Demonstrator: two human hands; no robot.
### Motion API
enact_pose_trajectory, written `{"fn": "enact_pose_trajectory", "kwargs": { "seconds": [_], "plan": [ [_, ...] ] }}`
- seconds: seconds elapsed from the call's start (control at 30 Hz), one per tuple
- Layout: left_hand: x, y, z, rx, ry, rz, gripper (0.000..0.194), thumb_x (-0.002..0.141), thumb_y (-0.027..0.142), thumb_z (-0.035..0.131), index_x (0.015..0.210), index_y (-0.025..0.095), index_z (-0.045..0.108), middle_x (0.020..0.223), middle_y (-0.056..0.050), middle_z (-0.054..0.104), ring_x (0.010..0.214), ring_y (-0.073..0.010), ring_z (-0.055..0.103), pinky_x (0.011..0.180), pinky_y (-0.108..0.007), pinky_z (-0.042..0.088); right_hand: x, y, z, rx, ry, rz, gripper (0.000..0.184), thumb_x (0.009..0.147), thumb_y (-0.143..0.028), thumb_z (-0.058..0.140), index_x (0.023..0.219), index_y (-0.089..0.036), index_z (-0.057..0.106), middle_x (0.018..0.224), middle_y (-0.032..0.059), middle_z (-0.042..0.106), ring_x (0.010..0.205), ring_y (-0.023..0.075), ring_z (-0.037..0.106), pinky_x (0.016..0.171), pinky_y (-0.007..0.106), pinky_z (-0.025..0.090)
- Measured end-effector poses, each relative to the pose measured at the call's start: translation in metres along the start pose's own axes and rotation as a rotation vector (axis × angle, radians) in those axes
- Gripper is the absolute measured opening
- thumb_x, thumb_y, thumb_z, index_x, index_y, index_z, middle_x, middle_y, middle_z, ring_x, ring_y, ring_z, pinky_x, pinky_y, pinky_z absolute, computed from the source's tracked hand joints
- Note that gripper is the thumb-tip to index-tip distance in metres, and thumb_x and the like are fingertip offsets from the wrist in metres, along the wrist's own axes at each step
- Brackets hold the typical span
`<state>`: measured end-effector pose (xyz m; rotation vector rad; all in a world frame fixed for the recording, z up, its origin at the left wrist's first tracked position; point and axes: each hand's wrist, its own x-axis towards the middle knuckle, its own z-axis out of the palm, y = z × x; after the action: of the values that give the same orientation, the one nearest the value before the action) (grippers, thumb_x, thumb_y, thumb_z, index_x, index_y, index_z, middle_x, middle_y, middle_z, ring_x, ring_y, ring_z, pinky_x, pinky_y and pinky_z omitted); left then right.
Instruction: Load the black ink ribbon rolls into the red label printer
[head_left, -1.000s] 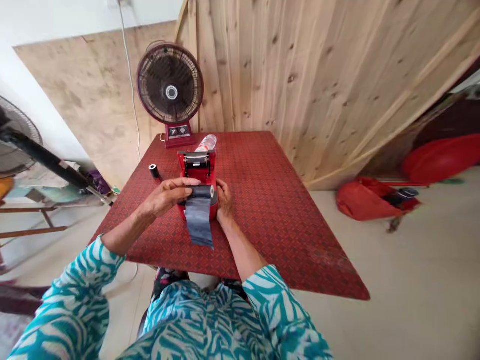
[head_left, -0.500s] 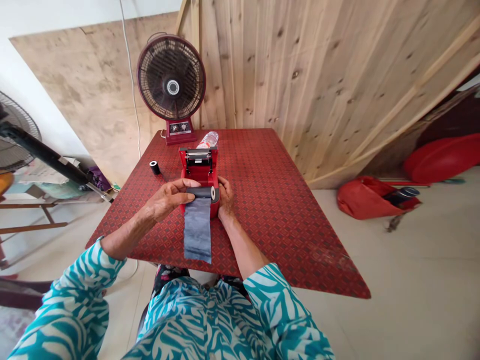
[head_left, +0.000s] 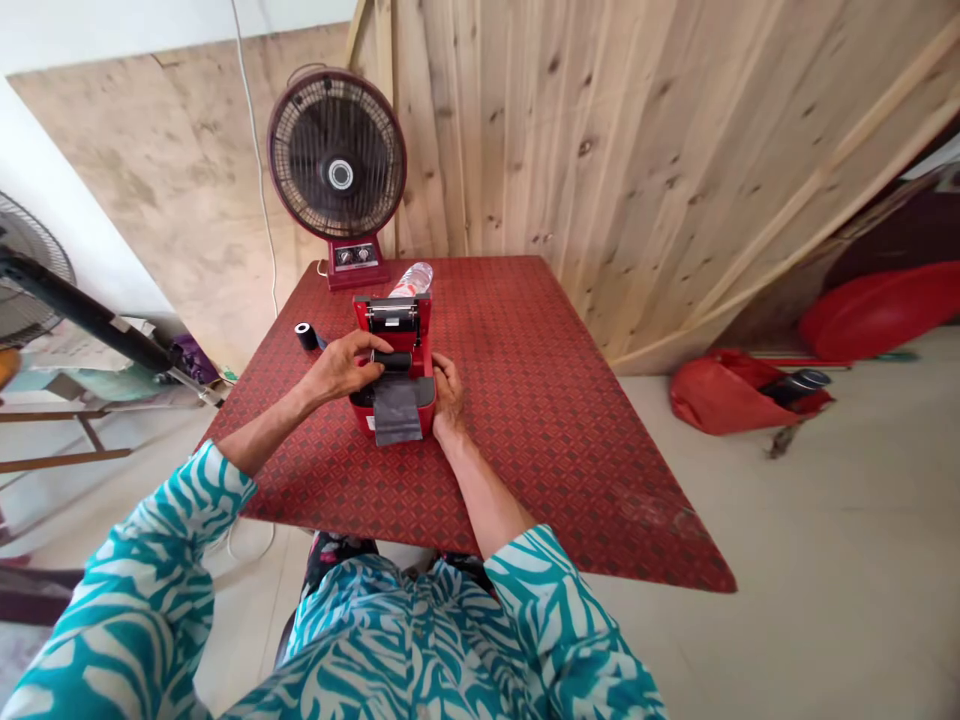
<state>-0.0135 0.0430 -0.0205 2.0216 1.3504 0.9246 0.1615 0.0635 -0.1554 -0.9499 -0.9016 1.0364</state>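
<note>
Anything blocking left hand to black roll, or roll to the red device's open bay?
Nothing visible in either path. The left hand has its fingers on the black roll, right at the red device's open bay. The raised lid stands behind the roll; the right hand is outside, at the device's right side.

Red plastic box [head_left: 365, 419] — glossy, dark roll [head_left: 397, 361] — smooth, knotty wooden panelling [head_left: 510, 130]

On the red patterned table [head_left: 540, 400], the left hand [head_left: 341, 368] covers one end of the dark cylindrical roll [head_left: 397, 361]; the raised red-and-black lid [head_left: 392, 314] hides the clear plastic bottle's [head_left: 414, 279] near end. Left of the table, a grey wire-cage fan [head_left: 31, 240] is cut off; right of it, so is a rounded red object [head_left: 885, 312].
</note>
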Motion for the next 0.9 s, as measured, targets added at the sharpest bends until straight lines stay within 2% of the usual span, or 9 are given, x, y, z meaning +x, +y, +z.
{"fn": "enact_pose_trajectory", "kwargs": {
  "seconds": [0.1,0.27,0.37,0.47,0.6,0.67,0.73,0.83,0.9],
  "plan": [
    [0.006,-0.005,0.002,0.161,-0.044,0.071,0.025,0.072,0.022,0.064,0.096,0.019,0.072,0.098,-0.003,0.072,0.087,-0.0172,0.066,0.084,-0.031,0.053,0.0,0.0,0.0,0.007,0.0,-0.009,0.032,0.083,-0.04,0.053,0.107,-0.025,0.069,0.112,0.003,0.072,0.112,0.0216,0.061,0.099,0.041,0.048],
    [0.007,-0.006,-0.004,0.219,-0.201,0.124,0.016,0.08,0.028,0.062,0.088,0.019,0.072,0.099,-0.005,0.074,0.091,-0.0187,0.069,0.087,-0.032,0.054,0.0,0.001,0.001,0.008,0.013,-0.011,0.032,0.083,-0.039,0.053,0.106,-0.026,0.069,0.11,0.0028,0.072,0.114,0.0217,0.059,0.099,0.041,0.048],
    [0.013,-0.002,-0.011,0.227,-0.318,0.099,0.023,0.082,0.028,0.061,0.1,0.019,0.071,0.103,-0.004,0.075,0.093,-0.0183,0.07,0.087,-0.03,0.053,0.0,0.0,0.001,0.015,0.005,-0.007,0.032,0.083,-0.039,0.053,0.106,-0.026,0.069,0.111,0.0025,0.072,0.114,0.0213,0.059,0.1,0.04,0.048],
    [0.024,0.005,-0.019,0.301,-0.47,0.152,0.032,0.082,0.021,0.059,0.112,0.022,0.07,0.112,-0.004,0.075,0.103,-0.019,0.069,0.091,-0.03,0.051,0.0,-0.001,0.001,0.023,-0.002,-0.002,0.032,0.082,-0.04,0.054,0.107,-0.026,0.069,0.111,0.0024,0.072,0.114,0.021,0.059,0.1,0.04,0.048],
    [0.035,0.015,-0.022,0.419,-0.603,0.241,0.037,0.079,0.01,0.057,0.109,0.026,0.073,0.112,-0.003,0.075,0.106,-0.0221,0.067,0.095,-0.034,0.049,-0.001,-0.003,0.002,0.024,0.012,0.002,0.032,0.082,-0.04,0.054,0.107,-0.026,0.069,0.112,0.0025,0.071,0.114,0.0211,0.059,0.1,0.04,0.048],
    [0.037,0.017,-0.021,0.403,-0.585,0.277,0.042,0.076,0.006,0.057,0.109,0.025,0.073,0.112,-0.004,0.074,0.109,-0.0228,0.066,0.098,-0.035,0.048,-0.002,-0.003,0.002,0.023,0.008,0.002,0.032,0.082,-0.04,0.054,0.107,-0.026,0.069,0.112,0.0026,0.071,0.114,0.0209,0.059,0.1,0.04,0.048],
    [0.036,0.016,-0.018,0.384,-0.505,0.292,0.045,0.074,0.004,0.056,0.111,0.024,0.072,0.114,-0.005,0.072,0.112,-0.0237,0.063,0.1,-0.037,0.047,-0.002,-0.004,0.002,0.02,-0.001,0.002,0.031,0.083,-0.039,0.054,0.106,-0.026,0.069,0.112,0.0028,0.071,0.115,0.0206,0.059,0.1,0.04,0.048],
    [0.033,0.012,-0.01,0.431,-0.389,0.246,0.045,0.075,0.003,0.054,0.114,0.019,0.07,0.117,-0.011,0.067,0.114,-0.0272,0.061,0.102,-0.042,0.046,-0.002,-0.004,0.002,0.006,-0.009,0.001,0.031,0.084,-0.039,0.052,0.106,-0.026,0.069,0.112,0.0029,0.071,0.115,0.0203,0.058,0.101,0.04,0.047],
    [0.033,0.01,-0.003,0.492,-0.363,0.218,0.045,0.076,0.004,0.053,0.117,0.016,0.068,0.119,-0.015,0.064,0.114,-0.0299,0.06,0.102,-0.045,0.046,-0.002,-0.004,0.002,0.003,-0.007,0.001,0.031,0.084,-0.039,0.052,0.106,-0.026,0.069,0.113,0.0028,0.071,0.116,0.0205,0.058,0.101,0.04,0.047]
  ]
}}
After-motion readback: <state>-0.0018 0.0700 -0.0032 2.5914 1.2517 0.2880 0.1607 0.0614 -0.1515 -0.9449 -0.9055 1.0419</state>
